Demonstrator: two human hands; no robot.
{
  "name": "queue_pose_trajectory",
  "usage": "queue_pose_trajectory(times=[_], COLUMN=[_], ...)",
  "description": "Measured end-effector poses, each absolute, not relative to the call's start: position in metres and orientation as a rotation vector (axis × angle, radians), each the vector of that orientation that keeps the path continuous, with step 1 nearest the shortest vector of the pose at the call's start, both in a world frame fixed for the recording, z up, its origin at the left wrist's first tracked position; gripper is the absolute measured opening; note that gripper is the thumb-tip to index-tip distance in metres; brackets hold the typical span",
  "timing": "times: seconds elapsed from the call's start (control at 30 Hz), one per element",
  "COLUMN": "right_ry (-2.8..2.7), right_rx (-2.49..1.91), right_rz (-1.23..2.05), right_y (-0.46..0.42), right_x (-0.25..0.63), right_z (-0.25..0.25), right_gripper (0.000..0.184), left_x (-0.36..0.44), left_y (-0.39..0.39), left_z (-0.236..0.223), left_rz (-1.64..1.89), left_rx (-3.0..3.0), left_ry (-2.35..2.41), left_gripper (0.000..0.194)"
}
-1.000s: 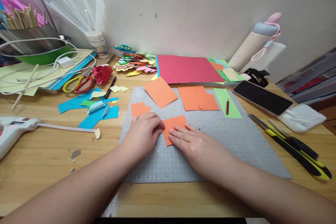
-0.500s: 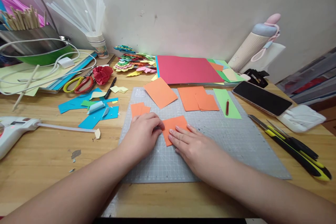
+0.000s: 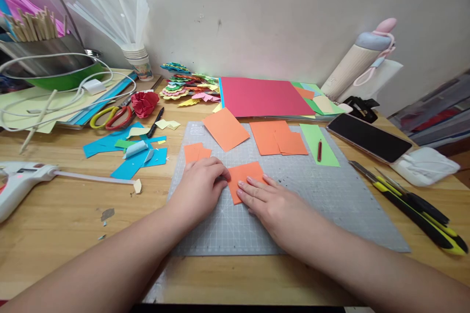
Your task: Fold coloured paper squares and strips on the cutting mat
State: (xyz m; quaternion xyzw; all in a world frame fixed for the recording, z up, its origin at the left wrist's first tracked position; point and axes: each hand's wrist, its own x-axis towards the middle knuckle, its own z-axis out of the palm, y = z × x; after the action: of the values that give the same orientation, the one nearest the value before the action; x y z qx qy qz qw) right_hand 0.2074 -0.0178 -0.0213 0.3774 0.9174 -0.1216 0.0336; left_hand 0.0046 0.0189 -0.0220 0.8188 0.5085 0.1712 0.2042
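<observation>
A square of orange paper [image 3: 245, 172] lies on the grey cutting mat [image 3: 316, 205] between my hands. My left hand [image 3: 201, 183] pinches its left edge between thumb and curled fingers. Flat across its right side rest the spread fingers of my right hand [image 3: 271, 200], pressing it to the mat. Small orange pieces [image 3: 193, 151] lie just beyond my left hand. Farther back on the mat are a tilted orange sheet [image 3: 225, 129], overlapping orange sheets [image 3: 266, 137], and a green strip [image 3: 312, 137] with a short pencil [image 3: 319, 150] on it.
On the left are a glue gun [image 3: 25, 178], blue paper scraps [image 3: 134, 164], scissors [image 3: 113, 116] and a black pen [image 3: 156, 122]. Utility knives [image 3: 414, 210] and a phone [image 3: 369, 137] lie right. A red sheet [image 3: 264, 97] and layered paper shapes [image 3: 191, 85] sit by the wall.
The view has shifted very slightly. Both hands and the orange paper keep the same positions on the mat.
</observation>
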Motion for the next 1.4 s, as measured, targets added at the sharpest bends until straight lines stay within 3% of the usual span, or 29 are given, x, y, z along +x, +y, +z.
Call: queue_pose_trajectory(times=[1.2, 1.4], right_ry=[2.905, 2.873], right_rx=[1.145, 1.108], right_rz=[-0.379, -0.363], right_y=[-0.015, -0.014], right_x=[0.213, 0.212], right_z=[-0.028, -0.027], right_gripper=[0.056, 0.056], left_x=[0.005, 0.008], left_y=[0.02, 0.019], left_z=[-0.021, -0.024], left_rz=[0.479, 0.486], left_rx=[2.288, 2.281], left_ry=[1.403, 1.441], left_gripper=[0.02, 0.012])
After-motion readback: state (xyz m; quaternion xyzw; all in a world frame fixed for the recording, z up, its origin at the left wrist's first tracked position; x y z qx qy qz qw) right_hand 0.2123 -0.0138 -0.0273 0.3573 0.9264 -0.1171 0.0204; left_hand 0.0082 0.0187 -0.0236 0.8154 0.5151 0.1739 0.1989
